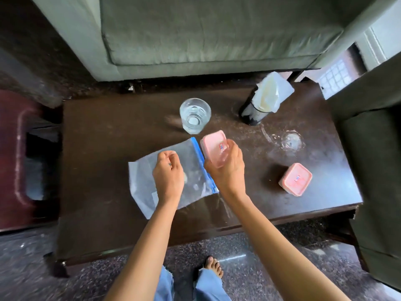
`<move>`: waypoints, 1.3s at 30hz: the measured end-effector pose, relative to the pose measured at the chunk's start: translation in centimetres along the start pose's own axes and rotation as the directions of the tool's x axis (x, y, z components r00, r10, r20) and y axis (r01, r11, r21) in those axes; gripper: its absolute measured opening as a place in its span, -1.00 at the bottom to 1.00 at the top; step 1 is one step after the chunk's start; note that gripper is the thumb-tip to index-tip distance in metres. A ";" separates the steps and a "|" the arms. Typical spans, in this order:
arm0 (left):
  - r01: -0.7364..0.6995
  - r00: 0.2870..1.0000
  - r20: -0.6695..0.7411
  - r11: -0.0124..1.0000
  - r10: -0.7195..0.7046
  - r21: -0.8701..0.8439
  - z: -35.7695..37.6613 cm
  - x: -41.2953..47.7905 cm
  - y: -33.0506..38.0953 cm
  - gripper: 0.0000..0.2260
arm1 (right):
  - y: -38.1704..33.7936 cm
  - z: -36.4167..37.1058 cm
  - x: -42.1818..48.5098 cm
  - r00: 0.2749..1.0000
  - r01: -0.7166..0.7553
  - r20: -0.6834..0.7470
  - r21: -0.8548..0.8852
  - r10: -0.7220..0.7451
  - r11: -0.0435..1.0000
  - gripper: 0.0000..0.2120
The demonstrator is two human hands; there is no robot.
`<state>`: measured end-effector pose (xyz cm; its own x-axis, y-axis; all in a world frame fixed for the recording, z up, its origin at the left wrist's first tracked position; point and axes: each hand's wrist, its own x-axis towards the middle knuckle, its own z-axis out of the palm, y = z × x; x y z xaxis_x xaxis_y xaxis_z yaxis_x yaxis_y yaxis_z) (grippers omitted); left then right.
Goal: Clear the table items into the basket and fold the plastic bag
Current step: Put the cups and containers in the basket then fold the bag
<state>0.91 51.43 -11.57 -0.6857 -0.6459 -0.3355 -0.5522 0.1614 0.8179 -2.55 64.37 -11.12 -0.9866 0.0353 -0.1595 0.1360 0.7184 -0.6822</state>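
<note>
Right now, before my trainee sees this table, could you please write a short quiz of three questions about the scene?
1. True or false: the right hand grips a pink container.
2. Which thing stands on the table just beyond that container? A) a clear glass B) a plate C) a book
3. Fill in: the zip strip of the plastic bag is ____ in colour.
Key: 1 true; 2 A; 3 blue.
</note>
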 end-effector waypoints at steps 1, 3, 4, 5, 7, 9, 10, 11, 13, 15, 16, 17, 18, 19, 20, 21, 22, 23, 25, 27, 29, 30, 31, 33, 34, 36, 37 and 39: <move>0.010 1.000 -0.029 1.000 -0.010 -0.017 -1.3 1.0 -0.4 -0.84 | -1.7 0.5 0.1 0.997 0.074 -0.009 0.013 -0.074 0.997 -0.32; 0.039 0.996 -0.072 0.997 -0.044 -0.072 -4.2 3.0 -1.3 -0.85 | -5.3 1.9 0.3 0.977 0.215 -0.018 0.054 -0.214 0.975 -0.32; 0.053 0.994 -0.093 0.994 -0.062 -0.098 -5.7 4.0 -1.7 -0.85 | -7.3 2.7 0.4 0.966 0.259 -0.014 0.081 -0.259 0.962 -0.31; 0.064 0.991 -0.110 0.991 -0.077 -0.116 -7.0 4.7 -1.9 -0.84 | -9.1 3.4 0.5 0.955 0.296 -0.007 0.097 -0.297 0.950 -0.29; 0.084 0.983 -0.152 0.986 -0.106 -0.144 -10.2 6.3 -2.5 -0.84 | -13.5 5.5 0.7 0.933 0.350 0.046 0.119 -0.357 0.929 -0.28; 0.093 0.972 -0.201 0.983 -0.124 -0.159 -13.3 7.9 -2.9 -0.86 | -17.9 7.9 1.1 0.907 0.386 0.118 0.148 -0.403 0.911 -0.27; 0.092 0.966 -0.223 0.981 -0.129 -0.169 -14.7 8.5 -3.0 -0.87 | -19.8 8.9 1.3 0.889 0.409 0.154 0.154 -0.430 0.900 -0.26; 0.091 0.960 -0.245 0.978 -0.136 -0.186 -16.3 9.2 -3.1 -0.87 | -21.9 10.2 1.4 0.866 0.437 0.195 0.154 -0.461 0.886 -0.25; 0.093 0.945 -0.287 0.969 -0.159 -0.231 -19.5 10.7 -3.3 -0.86 | -25.8 12.6 1.4 0.811 0.494 0.275 0.150 -0.516 0.856 -0.24; 0.081 0.929 -0.330 0.961 -0.168 -0.264 -22.1 12.1 -3.2 -0.85 | -29.3 14.9 1.2 0.763 0.544 0.317 0.153 -0.562 0.825 -0.22; 0.068 0.923 -0.349 0.960 -0.165 -0.273 -23.3 12.8 -3.3 -0.85 | -31.1 16.0 1.2 0.741 0.563 0.335 0.161 -0.582 0.810 -0.21; 0.055 0.919 -0.362 0.959 -0.157 -0.276 -24.5 13.4 -3.3 -0.85 | -32.7 17.2 1.2 0.718 0.581 0.354 0.170 -0.599 0.796 -0.20; 0.046 0.917 -0.369 0.959 -0.152 -0.279 -25.5 14.0 -3.5 -0.85 | -34.4 18.4 1.1 0.692 0.600 0.374 0.178 -0.617 0.780 -0.20; 0.044 0.917 -0.369 0.959 -0.150 -0.281 -26.4 14.5 -3.5 -0.86 | -36.0 19.5 1.1 0.665 0.619 0.393 0.185 -0.635 0.764 -0.20; 0.046 0.918 -0.367 0.958 -0.152 -0.283 -26.9 14.8 -3.5 -0.87 | -37.3 20.5 1.2 0.641 0.637 0.409 0.189 -0.649 0.748 -0.21; 0.045 0.916 -0.369 0.956 -0.155 -0.290 -27.7 15.3 -3.6 -0.87 | -38.7 21.9 1.2 0.614 0.654 0.431 0.190 -0.661 0.732 -0.22; 0.047 0.915 -0.371 0.953 -0.161 -0.298 -28.2 15.6 -3.8 -0.87 | -40.0 23.2 1.1 0.587 0.671 0.455 0.189 -0.670 0.717 -0.23; 0.058 0.914 -0.366 0.950 -0.173 -0.306 -28.7 15.9 -4.0 -0.87 | -41.2 24.7 1.0 0.560 0.689 0.482 0.181 -0.674 0.701 -0.24; 0.093 0.917 -0.342 0.945 -0.205 -0.315 -29.3 16.1 -4.3 -0.86 | -43.2 27.5 0.7 0.493 0.756 0.514 0.146 -0.702 0.638 -0.24; 0.120 0.924 -0.308 0.937 -0.226 -0.327 -29.5 16.2 -4.9 -0.87 | -45.0 30.2 0.1 0.414 0.827 0.536 0.116 -0.736 0.550 -0.26; 0.139 0.927 -0.285 0.930 -0.243 -0.339 -29.7 16.2 -5.7 -0.86 | -46.5 32.6 -0.8 0.352 0.858 0.583 0.110 -0.732 0.501 -0.28; 0.150 0.927 -0.277 0.927 -0.253 -0.343 -29.7 16.1 -5.9 -0.84 | -47.1 33.5 -1.1 0.325 0.868 0.609 0.112 -0.723 0.484 -0.29; 0.160 0.928 -0.266 0.924 -0.261 -0.348 -29.8 16.1 -6.3 -0.85 | -47.6 34.5 -1.6 0.294 0.879 0.631 0.117 -0.718 0.462 -0.29; 0.156 0.937 -0.248 0.931 -0.245 -0.329 -29.9 16.1 -6.9 -0.91 | -48.5 36.2 -2.4 0.231 0.909 0.648 0.123 -0.726 0.399 -0.30; 0.150 0.942 -0.243 0.940 -0.229 -0.306 -30.0 16.1 -7.0 -0.91 | -48.9 36.8 -2.8 0.203 0.924 0.646 0.122 -0.736 0.362 -0.32; 0.148 0.948 -0.231 0.946 -0.219 -0.289 -30.2 16.1 -7.3 -0.90 | -49.7 37.8 -3.3 0.164 0.943 0.633 0.123 -0.756 0.308 -0.34; 0.155 0.949 -0.219 0.942 -0.226 -0.296 -30.3 16.1 -7.4 -0.90 | -50.1 38.2 -3.5 0.145 0.951 0.629 0.124 -0.763 0.283 -0.36; 0.163 0.946 -0.218 0.932 -0.241 -0.325 -30.5 16.1 -7.8 -0.90 | -50.9 38.9 -3.9 0.097 0.972 0.631 0.107 -0.770 0.210 -0.39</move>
<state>8.64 17.02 -9.10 -0.4117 -0.8125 -0.4128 -0.4720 -0.1974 0.8592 -2.13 0.61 -3.50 -0.1433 -0.9879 0.0596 -0.9207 0.1110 -0.3740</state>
